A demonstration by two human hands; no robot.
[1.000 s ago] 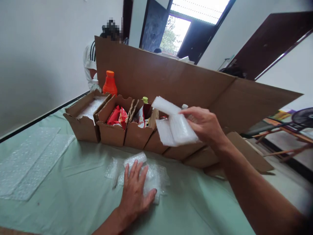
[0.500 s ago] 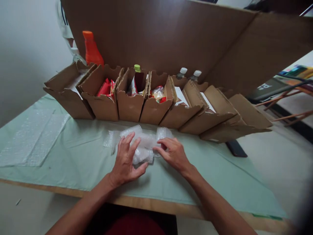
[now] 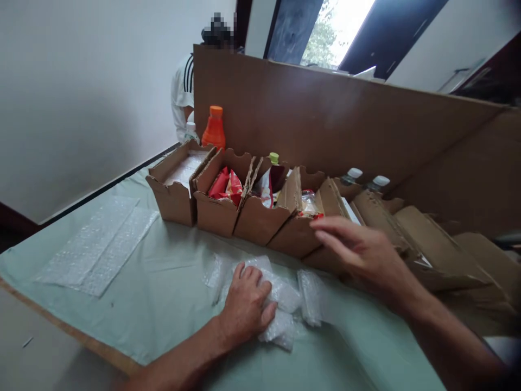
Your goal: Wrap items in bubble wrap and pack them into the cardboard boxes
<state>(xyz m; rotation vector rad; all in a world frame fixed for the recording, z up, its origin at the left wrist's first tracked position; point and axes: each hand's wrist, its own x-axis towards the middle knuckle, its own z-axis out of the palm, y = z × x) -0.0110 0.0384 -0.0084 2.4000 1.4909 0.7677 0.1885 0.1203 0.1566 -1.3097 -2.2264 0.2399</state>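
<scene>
My left hand (image 3: 247, 300) lies palm down on crumpled, folded bubble wrap (image 3: 285, 293), its fingers loosely bent and its thumb apart. The wrap under the palm is hidden. Above the table, in front of the cardboard bins, my right hand (image 3: 362, 252) is raised with fingers stretched out and thumb apart; nothing shows in it. Its fingertips overlap the front of a bin (image 3: 285, 241) that holds a clear and red packet (image 3: 310, 203). A separate bubble wrap roll (image 3: 311, 297) rests between the hands on the green cloth (image 3: 179, 304).
Flat bubble wrap sheets (image 3: 100, 244) lie at the left. More bubble wrap fills the leftmost bin (image 3: 173, 203); red packets (image 3: 226, 184) are in another. An orange bottle (image 3: 214, 127) and white-capped bottles stand behind, before a tall cardboard panel (image 3: 293, 108). A person in a white sleeve (image 3: 183, 87) is beyond.
My right hand has left the bubble wrap and risen toward the bins. My left hand has come down onto the wrap. The view has turned, so the bins appear lower and further right.
</scene>
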